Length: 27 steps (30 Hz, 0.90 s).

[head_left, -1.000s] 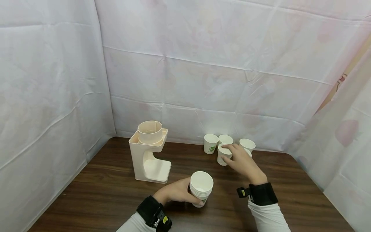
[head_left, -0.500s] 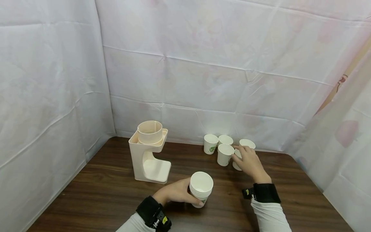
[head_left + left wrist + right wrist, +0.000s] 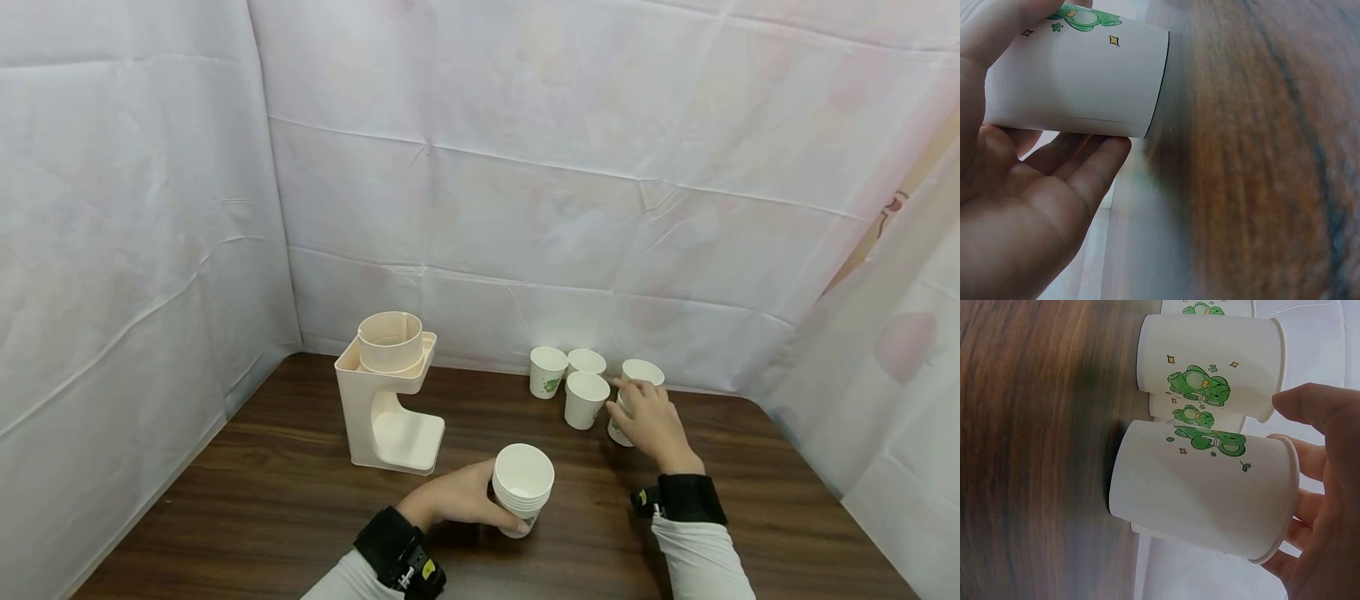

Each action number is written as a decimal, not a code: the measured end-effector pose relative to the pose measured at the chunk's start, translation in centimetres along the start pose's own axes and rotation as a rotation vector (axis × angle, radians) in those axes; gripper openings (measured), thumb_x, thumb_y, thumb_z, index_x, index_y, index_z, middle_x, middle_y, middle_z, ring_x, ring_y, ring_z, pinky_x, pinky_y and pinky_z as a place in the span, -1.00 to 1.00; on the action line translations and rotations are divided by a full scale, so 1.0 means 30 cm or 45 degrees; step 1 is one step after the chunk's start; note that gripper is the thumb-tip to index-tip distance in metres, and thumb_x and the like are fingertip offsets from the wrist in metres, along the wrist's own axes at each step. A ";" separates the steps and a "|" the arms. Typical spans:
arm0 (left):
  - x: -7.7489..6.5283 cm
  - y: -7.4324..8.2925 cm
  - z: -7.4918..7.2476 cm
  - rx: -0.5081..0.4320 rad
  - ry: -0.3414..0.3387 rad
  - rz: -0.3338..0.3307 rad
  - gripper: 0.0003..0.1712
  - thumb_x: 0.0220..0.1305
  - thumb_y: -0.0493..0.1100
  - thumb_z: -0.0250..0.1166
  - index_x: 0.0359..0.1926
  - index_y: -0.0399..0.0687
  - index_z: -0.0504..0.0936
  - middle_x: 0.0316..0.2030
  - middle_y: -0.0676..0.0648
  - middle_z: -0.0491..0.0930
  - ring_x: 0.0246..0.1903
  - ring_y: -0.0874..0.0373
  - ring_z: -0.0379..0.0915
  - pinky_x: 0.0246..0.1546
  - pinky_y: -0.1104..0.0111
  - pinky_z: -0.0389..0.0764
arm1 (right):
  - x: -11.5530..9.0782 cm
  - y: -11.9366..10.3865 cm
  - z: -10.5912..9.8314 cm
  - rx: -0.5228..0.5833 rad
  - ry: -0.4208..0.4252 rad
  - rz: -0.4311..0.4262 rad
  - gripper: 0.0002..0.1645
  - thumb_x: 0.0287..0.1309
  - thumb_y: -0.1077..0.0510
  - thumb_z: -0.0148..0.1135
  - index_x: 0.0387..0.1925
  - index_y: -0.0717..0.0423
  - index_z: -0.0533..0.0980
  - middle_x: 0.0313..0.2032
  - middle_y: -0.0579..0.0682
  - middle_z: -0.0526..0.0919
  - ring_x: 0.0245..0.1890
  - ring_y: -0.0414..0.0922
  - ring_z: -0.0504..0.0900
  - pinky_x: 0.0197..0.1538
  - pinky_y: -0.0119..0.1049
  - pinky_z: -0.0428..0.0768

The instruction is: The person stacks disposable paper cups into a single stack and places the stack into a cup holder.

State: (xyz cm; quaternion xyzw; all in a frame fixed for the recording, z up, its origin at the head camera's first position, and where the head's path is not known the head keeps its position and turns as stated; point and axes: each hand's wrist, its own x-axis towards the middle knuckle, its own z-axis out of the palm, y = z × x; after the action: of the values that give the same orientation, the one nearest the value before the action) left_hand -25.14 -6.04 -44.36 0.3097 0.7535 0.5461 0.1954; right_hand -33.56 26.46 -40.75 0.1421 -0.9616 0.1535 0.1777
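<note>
My left hand (image 3: 461,497) grips a stack of nested white paper cups (image 3: 522,473) near the front middle of the table. In the left wrist view, the lowest cup (image 3: 1085,81) shows a green print, its base close over the wood. My right hand (image 3: 654,423) reaches over a single paper cup (image 3: 1204,490) at the back right. Its fingers (image 3: 1307,506) curl round the far side of that rim, while the thumb (image 3: 1307,403) lies just beside it, overlapping the neighbouring cup (image 3: 1210,359). That cup stands upright.
More paper cups (image 3: 548,372) stand loosely grouped at the back, left of and behind my right hand. A cream plastic stand (image 3: 360,417) with a round tube (image 3: 390,346) on top stands at the left. White cloth (image 3: 465,200) hangs round the dark wooden table (image 3: 247,500).
My right hand has moved right, from over the middle front cup to the cup beside it. That cup has shifted slightly towards me. My left hand keeps hold of the stack.
</note>
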 end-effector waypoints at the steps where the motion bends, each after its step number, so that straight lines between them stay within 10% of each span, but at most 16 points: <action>1: 0.000 0.000 0.000 0.003 0.004 -0.001 -0.19 0.01 -0.17 0.60 0.28 0.13 0.43 0.01 0.19 0.59 0.07 0.27 0.47 0.18 0.31 0.35 | 0.001 -0.001 -0.001 -0.003 -0.001 0.001 -0.43 0.41 0.03 0.18 0.32 0.24 0.42 0.25 0.43 0.37 0.22 0.43 0.29 0.15 0.38 0.29; 27: -0.004 0.008 0.003 -0.007 0.015 0.002 -0.19 -0.01 -0.20 0.60 0.27 0.14 0.44 0.00 0.20 0.59 0.07 0.27 0.48 0.19 0.31 0.34 | -0.025 0.014 -0.041 -0.006 -0.062 0.087 -0.43 0.33 -0.11 0.27 0.24 0.10 0.51 0.18 0.46 0.39 0.15 0.48 0.30 0.02 0.38 0.36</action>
State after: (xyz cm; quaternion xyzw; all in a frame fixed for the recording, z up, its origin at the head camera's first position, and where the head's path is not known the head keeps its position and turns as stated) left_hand -24.94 -6.02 -44.15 0.3065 0.7527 0.5503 0.1913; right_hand -32.66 27.44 -40.04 0.1125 -0.9703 0.1536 0.1492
